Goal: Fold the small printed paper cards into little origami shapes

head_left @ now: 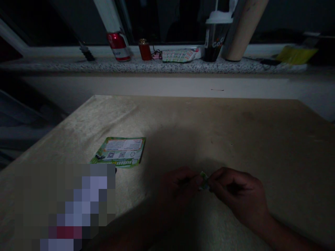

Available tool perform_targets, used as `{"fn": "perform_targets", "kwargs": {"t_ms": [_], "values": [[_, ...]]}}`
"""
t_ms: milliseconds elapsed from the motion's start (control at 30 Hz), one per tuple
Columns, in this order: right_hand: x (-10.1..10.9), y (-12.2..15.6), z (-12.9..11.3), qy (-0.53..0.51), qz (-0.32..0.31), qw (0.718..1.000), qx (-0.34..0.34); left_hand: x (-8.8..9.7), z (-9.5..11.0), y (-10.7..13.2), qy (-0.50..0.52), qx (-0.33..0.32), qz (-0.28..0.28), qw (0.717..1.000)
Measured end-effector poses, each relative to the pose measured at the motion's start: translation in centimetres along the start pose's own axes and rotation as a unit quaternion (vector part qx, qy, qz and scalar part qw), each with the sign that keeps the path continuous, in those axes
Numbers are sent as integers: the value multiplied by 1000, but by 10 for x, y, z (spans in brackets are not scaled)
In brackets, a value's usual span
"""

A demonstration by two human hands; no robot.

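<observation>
Over the near middle of the table my left hand (180, 186) and my right hand (239, 195) meet, both in a pinch. Between their fingertips is a small green and white piece (203, 179), perhaps paper or a wrapper; deep shadow hides its details. Each hand grips one side of it, just above the tabletop. To the left of my hands a green printed packet (121, 150) lies flat, with white text panels and square codes on it.
The table (167, 115) has a beige cover. Bottom left is a pixelated patch (78, 205). Along the speckled windowsill (146, 68) stand a red can (118, 47), an orange-red jar (145, 50), a crumpled printed packet (180, 55), a lidded cup (213, 40) and a yellow item (297, 55).
</observation>
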State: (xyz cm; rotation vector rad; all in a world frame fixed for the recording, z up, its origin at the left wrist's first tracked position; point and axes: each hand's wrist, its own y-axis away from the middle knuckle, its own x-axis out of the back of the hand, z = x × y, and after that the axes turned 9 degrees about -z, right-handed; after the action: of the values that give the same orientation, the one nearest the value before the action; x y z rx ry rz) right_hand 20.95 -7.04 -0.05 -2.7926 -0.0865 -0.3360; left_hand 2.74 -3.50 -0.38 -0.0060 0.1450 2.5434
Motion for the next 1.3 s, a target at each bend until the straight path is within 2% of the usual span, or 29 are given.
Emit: {"fn": "perform_targets", "kwargs": {"t_ms": [133, 300, 467, 600, 700, 800, 967, 1200, 1267, 1300], "values": [[-1, 2, 2, -45, -15, 996, -69, 0, 3, -1, -2, -3, 16, 1000], [-3, 2, 3, -112, -107, 976, -155, -3, 6, -3, 34, -16, 13, 999], [-3, 4, 11, -134, -127, 959, -214, -4, 4, -5, 3, -13, 23, 1000], [-1, 6, 14, -149, -137, 953, -225, -4, -1, -4, -17, -31, 2, 999], [2, 4, 11, -168, -142, 951, -218, -3, -3, -3, -12, -19, -8, 1000], [5, 0, 6, -183, -163, 947, -210, 0, 0, -4, -35, -22, 4, 999], [7, -4, 2, -231, -204, 924, -226, 7, 4, -6, -73, -23, 0, 997], [9, -4, 7, -265, -237, 899, -255, 14, 9, -7, -44, 45, -34, 997], [9, -4, 7, -252, -244, 901, -256, 15, 8, -8, -39, 57, -26, 997], [9, -3, 8, -238, -234, 910, -244, 16, 7, -9, -36, 65, -16, 997]]}}
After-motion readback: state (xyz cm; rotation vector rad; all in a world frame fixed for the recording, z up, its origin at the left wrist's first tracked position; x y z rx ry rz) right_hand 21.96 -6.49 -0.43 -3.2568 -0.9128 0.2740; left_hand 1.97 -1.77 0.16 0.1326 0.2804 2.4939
